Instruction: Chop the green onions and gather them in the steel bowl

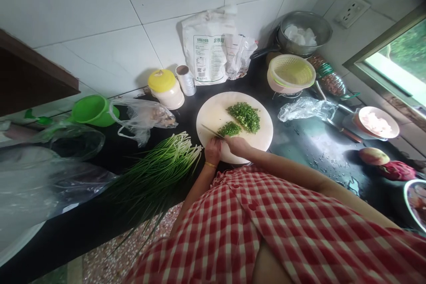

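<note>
A round white cutting board (213, 113) lies on the dark counter (309, 142). On it are a large heap of chopped greens (245, 116) and a smaller heap (229, 128). My right hand (238, 145) is closed around the handle of a knife (211, 131), whose blade points left across the board's near side. My left hand (213, 151), with a thin bracelet at the wrist, sits just under the blade with its fingers curled; what they press or hold is hidden. A bundle of long green chives (156, 173) lies left of the board, white ends toward it.
Behind the board stand a yellow-lidded jar (165, 88), a small roll (185, 80) and white bags (213, 49). Right: a yellow strainer basket (291, 73), a metal pot (304, 33), plastic wrap (304, 108), a bowl (377, 123), fruit (373, 156). Left: a green cup (93, 110), plastic bags (143, 117).
</note>
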